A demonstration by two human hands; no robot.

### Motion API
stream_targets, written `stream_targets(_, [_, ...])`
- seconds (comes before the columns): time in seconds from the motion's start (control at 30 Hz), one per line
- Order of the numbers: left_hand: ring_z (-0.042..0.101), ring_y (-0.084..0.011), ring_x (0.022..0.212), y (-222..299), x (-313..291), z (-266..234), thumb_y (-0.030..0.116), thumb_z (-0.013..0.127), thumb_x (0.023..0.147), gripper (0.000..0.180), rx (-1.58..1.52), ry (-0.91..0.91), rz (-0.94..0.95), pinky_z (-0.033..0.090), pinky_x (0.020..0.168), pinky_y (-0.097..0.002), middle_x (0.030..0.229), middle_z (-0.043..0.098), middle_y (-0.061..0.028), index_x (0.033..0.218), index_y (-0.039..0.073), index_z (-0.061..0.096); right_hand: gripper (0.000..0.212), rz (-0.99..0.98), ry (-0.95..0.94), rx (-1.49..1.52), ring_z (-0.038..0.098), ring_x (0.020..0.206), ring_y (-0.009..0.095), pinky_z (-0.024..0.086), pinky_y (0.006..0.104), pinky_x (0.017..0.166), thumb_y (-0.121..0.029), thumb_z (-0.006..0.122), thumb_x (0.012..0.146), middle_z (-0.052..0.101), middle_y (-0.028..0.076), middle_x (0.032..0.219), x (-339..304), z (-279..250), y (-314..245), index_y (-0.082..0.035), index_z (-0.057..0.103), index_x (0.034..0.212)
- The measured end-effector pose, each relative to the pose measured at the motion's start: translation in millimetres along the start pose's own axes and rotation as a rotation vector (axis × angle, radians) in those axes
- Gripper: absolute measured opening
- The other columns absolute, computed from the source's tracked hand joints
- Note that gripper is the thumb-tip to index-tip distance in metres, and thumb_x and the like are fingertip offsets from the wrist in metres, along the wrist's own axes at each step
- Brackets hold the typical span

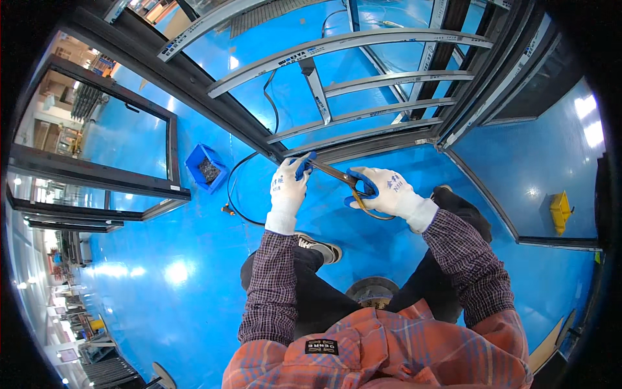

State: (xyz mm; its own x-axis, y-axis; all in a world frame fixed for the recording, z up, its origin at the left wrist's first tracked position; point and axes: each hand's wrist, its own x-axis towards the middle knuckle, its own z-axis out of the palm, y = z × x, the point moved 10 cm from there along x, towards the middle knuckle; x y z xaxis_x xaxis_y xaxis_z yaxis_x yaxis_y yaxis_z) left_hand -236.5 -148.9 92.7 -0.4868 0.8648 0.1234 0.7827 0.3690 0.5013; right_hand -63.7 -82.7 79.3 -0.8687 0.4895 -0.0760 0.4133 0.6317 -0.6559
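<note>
My right hand (pixel 389 192), in a white glove with blue fingers, is closed round a long dark metal tool (pixel 340 174) that looks like shears, with a curved yellow-brown handle loop. The tool points left, toward my left hand (pixel 289 188). That hand wears the same kind of glove, and its fingers are closed by the tool's tip, close to the lower corner of a dark metal frame (pixel 243 126). Whatever the left fingers pinch is hidden. Light metal bars (pixel 350 55) with printed film cross the frame beyond both hands.
A blue bin (pixel 210 170) of small dark parts stands on the blue floor at left, beside a black hose (pixel 232 188). Another glazed frame (pixel 175 152) is farther left. A glass panel (pixel 544 162) and a yellow bin (pixel 560 212) are at right. A round seat (pixel 372 285) shows between my legs.
</note>
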Motion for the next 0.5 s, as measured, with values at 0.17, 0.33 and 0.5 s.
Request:
stream_targets(0.17, [0.061,-0.0254,0.084,-14,3,8,0.012,0.062,0.079,0.033,-0.072,-0.037,-0.091,0.050,0.071,-0.0330,0.108,0.058,-0.0089,0.112,0.008,0.063,0.066,0.047,-0.041,-0.011,0.061,0.093,0.030,0.046,0.0362,0.084,-0.042,0.072,0.074,0.063,0.013,0.103,0,2,2,-0.005,0.048,0.123])
stream_targets(0.33, [0.061,-0.0259,0.086,-32,2,11,0.013,0.063,0.079,0.032,-0.146,0.017,-0.054,0.050,0.071,-0.0328,0.110,0.057,-0.0103,0.111,0.008,0.063,0.060,0.101,-0.117,0.101,0.062,0.091,0.029,0.047,0.0364,0.082,-0.037,0.074,0.074,0.063,0.013,0.103,2,5,-3,-0.004,0.050,0.118])
stream_targets(0.5, [0.062,-0.0239,0.083,-2,8,0,0.015,0.062,0.082,0.031,0.000,0.092,0.024,0.050,0.071,-0.0305,0.107,0.059,-0.0119,0.111,0.003,0.061,0.056,0.092,0.095,0.224,0.062,0.091,0.028,0.047,0.0378,0.083,-0.037,0.073,0.074,0.063,0.011,0.097,-2,-7,10,-0.008,0.050,0.115])
